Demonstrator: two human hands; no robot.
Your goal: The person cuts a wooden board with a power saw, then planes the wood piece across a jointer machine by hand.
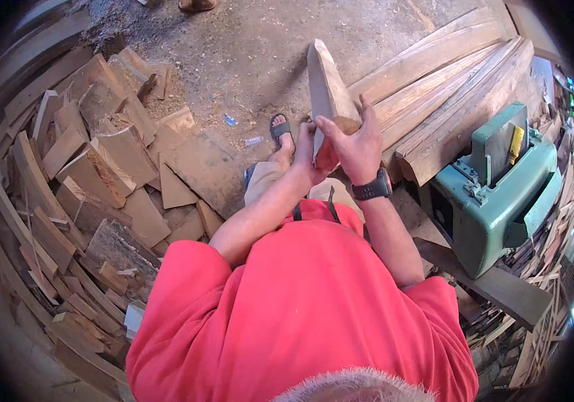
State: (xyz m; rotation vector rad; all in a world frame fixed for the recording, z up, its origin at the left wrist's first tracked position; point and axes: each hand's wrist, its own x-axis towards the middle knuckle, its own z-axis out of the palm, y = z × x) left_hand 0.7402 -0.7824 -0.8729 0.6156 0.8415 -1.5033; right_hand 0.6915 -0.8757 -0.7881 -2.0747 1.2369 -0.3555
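Note:
A long, angular piece of wood points away from me in the head view, its cut near end facing my body. My right hand, with a dark watch on the wrist, holds that near end between thumb and fingers. Lower on the left side, my left hand is closed against the same piece, its fingers partly hidden. Between the two hands shows a small reddish patch that I cannot make out.
Several long planks lie at the upper right. Beside them a green metal machine with a yellow part stands near a dark board. Wood offcuts pile up on my left. A sandalled foot rests on the dusty floor.

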